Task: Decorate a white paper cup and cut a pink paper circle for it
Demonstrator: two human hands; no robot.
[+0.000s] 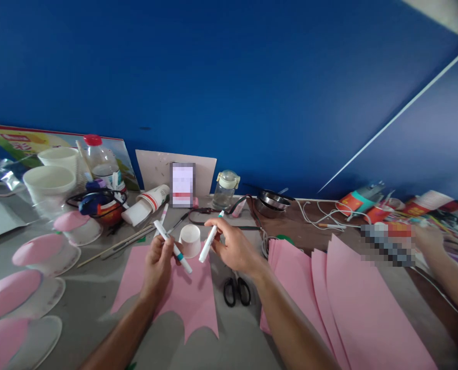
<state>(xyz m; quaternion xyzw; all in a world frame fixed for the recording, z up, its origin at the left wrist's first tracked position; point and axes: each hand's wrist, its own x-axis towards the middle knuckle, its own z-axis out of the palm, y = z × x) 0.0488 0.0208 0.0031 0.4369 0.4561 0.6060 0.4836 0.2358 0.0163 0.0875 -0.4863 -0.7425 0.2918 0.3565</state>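
My left hand (160,262) is closed around a white marker (183,263) with a teal band, tilted down to the right over cut pink paper (196,303). Close by, my right hand (231,245) pinches a second white marker (209,244), its teal end up and its white end pointing down to the left. The two markers do not touch. Between the hands, a little behind them, stands a small white paper cup (190,240). The pink paper has curved cutouts along its front edge.
Black-handled scissors (237,292) lie right of the cut paper, beside stacked pink sheets (367,308). Pink-topped cups (46,252) line the left. Behind are a phone (183,185), a glass jar (226,190) and a bottle (100,159). Another person's arm (444,262) reaches in at right.
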